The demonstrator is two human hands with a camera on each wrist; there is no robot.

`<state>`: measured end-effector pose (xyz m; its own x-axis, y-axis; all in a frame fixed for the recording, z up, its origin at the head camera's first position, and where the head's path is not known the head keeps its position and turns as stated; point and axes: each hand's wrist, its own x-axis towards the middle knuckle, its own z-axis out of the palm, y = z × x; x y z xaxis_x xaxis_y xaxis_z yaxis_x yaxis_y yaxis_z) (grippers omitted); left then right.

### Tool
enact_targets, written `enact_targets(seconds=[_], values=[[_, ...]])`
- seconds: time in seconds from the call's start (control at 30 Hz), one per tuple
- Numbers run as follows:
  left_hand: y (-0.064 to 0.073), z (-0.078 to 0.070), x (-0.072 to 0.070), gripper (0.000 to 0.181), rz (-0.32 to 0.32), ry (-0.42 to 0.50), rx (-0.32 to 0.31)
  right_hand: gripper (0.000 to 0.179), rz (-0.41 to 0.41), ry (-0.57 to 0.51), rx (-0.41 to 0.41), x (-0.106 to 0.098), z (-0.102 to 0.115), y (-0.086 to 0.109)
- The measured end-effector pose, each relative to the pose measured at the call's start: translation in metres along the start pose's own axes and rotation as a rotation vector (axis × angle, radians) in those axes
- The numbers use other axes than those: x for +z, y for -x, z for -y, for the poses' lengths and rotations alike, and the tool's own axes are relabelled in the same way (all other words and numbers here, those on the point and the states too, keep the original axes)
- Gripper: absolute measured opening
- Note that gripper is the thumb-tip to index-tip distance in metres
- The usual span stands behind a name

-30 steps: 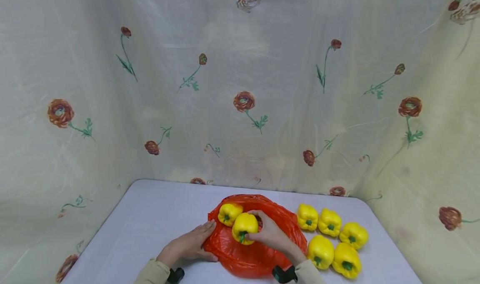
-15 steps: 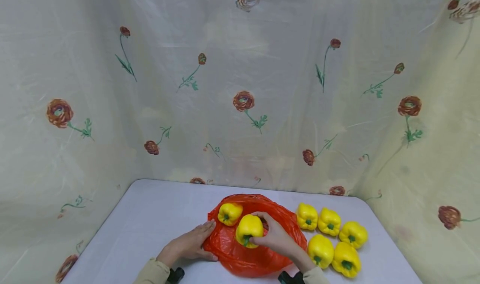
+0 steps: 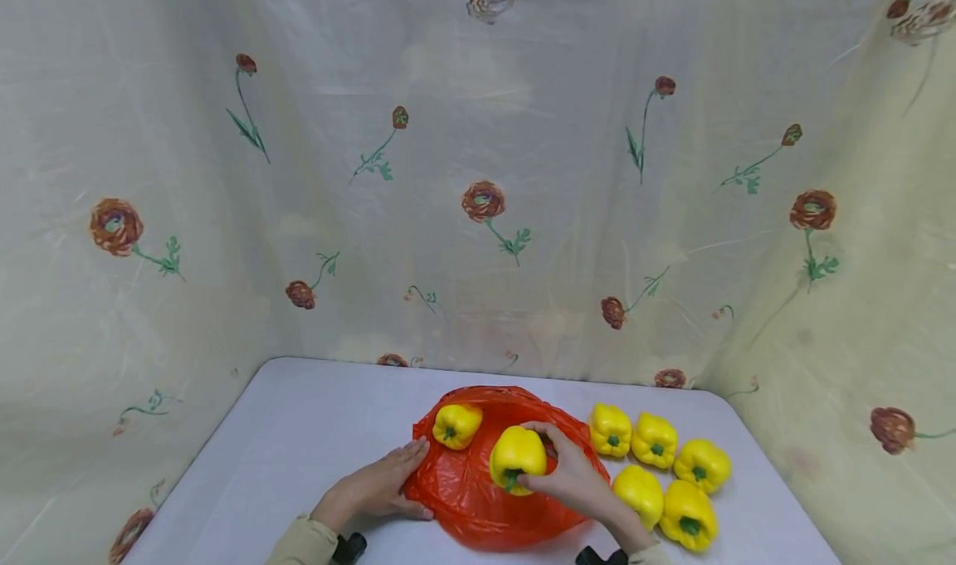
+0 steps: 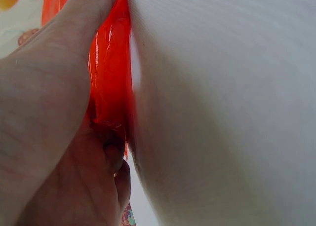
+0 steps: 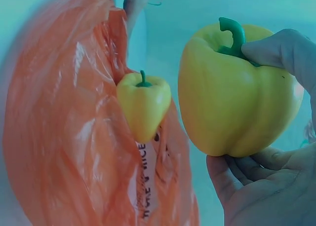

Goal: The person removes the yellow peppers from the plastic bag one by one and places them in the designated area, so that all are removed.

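A yellow bell pepper [image 3: 517,457] with a green stem is in my right hand [image 3: 571,470], over the red plastic bag. In the right wrist view, the thumb presses beside the stem of this bell pepper [image 5: 232,97] and the fingers support its underside. Spread flat on the table, the red plastic bag [image 3: 478,515] bears a second yellow bell pepper [image 3: 457,426] near its upper left. My left hand [image 3: 381,482] rests against the bag's left edge, thumb and fingers spread apart. In the left wrist view, the red bag [image 4: 111,73] shows between thumb and fingers.
Right of the bag, several yellow bell peppers [image 3: 689,515] stand in two loose rows. All lie on a white table [image 3: 329,416] with rounded far corners. Behind it hangs a pale curtain [image 3: 553,299] printed with flowers.
My right hand has moved to the right with the bell pepper, away from the other pepper on the bag. My left hand has stayed at the bag's edge.
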<state>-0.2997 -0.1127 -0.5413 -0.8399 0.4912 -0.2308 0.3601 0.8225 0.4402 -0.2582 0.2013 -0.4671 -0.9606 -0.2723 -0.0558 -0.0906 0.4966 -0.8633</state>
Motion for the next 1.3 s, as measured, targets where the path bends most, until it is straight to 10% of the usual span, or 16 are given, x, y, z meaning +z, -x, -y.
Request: enact_targets(seconds=[0.77,1.3], values=[[0.000,0.001,0.000,0.109,-0.009,0.007,0.028,0.084,-0.211,0.012,0.165,-0.063,-0.015,0.027],[0.001,0.001,0.000,0.110,0.003,0.031,0.002,0.081,-0.296,0.073,0.059,-0.120,-0.041,0.053]])
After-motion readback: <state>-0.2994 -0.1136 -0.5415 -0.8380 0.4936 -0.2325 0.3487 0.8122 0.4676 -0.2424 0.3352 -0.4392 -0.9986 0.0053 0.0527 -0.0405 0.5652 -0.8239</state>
